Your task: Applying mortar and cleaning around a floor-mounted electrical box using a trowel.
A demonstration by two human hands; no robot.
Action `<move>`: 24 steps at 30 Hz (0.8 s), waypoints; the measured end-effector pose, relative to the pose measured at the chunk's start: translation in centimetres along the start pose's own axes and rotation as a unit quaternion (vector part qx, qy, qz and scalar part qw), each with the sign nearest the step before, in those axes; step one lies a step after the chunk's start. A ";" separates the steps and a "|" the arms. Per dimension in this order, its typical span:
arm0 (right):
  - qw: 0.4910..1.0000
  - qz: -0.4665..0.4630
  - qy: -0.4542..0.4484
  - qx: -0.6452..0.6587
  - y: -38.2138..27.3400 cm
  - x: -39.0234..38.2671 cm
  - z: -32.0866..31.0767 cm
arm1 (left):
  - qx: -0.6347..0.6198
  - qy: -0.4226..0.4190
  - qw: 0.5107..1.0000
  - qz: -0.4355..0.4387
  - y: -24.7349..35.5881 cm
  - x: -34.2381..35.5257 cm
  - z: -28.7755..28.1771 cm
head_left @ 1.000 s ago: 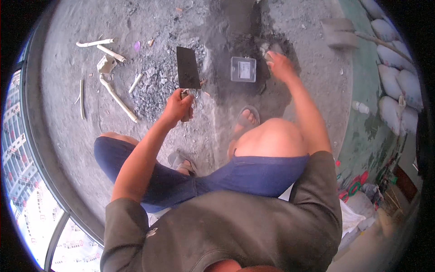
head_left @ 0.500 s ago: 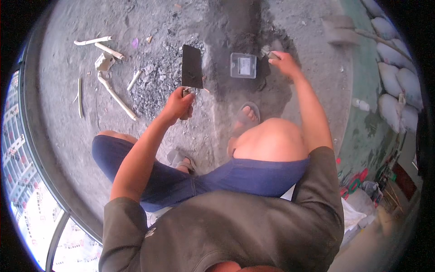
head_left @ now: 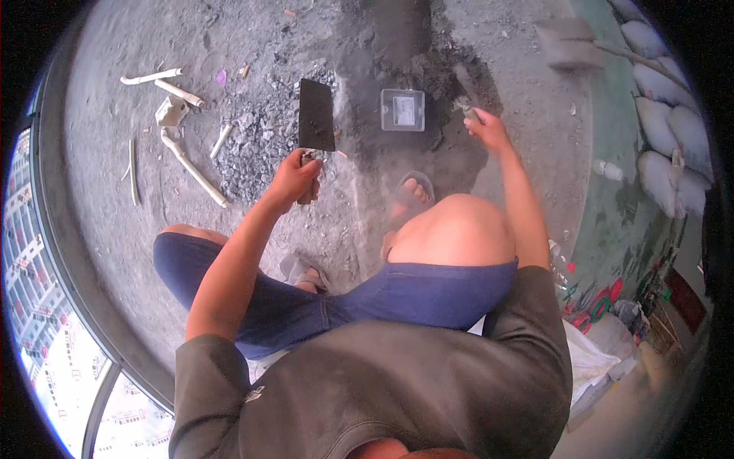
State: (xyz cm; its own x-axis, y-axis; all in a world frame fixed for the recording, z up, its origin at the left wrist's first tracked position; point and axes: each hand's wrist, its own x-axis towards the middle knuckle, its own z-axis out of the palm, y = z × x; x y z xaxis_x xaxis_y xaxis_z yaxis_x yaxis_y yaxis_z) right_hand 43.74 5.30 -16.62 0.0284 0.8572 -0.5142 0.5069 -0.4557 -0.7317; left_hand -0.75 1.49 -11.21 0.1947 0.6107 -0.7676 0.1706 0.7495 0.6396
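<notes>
My left hand [head_left: 297,179] is wrapped round the handle of a plastering trowel with a dark rectangular blade [head_left: 316,115]. The blade points away from me, raised over the edge of a patch of grey rubble. To the right, my right hand [head_left: 488,130] grips the handle of a small trowel [head_left: 465,107]. Its blade is blurred, so its shape is hard to make out, and it is over dark, damp mortar on the floor. Between the two tools lies a clear plastic box [head_left: 404,111] with a white label.
Broken white pipe pieces [head_left: 194,168] and a white chunk [head_left: 172,112] lie left of the rubble [head_left: 264,130]. A shovel [head_left: 569,43] rests at the far right, near stacked pale sacks [head_left: 659,126]. A white bottle-like item [head_left: 609,170] lies by them. My sandalled feet stand close in.
My right hand with the small trowel has drawn back toward me and away from the clear box. My left hand still holds its trowel in nearly the same place. The view has shifted slightly.
</notes>
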 end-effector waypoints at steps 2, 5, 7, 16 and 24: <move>0.994 0.036 0.018 0.104 -0.1 -1.4 0.6 | 0.007 -0.001 1.000 -0.003 0.0 0.1 0.0; 0.987 0.035 0.028 0.151 -0.9 -2.1 0.8 | 0.011 -0.012 1.000 -0.012 0.4 0.2 0.5; 0.987 0.021 0.036 0.154 -1.9 -2.3 1.1 | 0.005 -0.018 1.000 -0.018 0.2 0.3 0.6; 0.998 -0.003 0.010 0.066 -4.9 0.3 1.3 | -0.048 -0.033 0.998 -0.029 0.0 0.7 0.2; 0.936 -0.172 0.005 -0.306 -7.7 5.6 -0.2 | -0.039 -0.002 0.999 -0.024 -0.2 0.2 -0.5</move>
State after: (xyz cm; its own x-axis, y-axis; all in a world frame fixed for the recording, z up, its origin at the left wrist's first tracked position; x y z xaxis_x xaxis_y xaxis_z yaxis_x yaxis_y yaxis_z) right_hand 40.19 13.70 -13.81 -0.2207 0.9318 -0.2882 0.8863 0.0682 -0.4581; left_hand -1.22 1.60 -11.46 0.1922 0.5734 -0.7964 0.1045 0.7950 0.5975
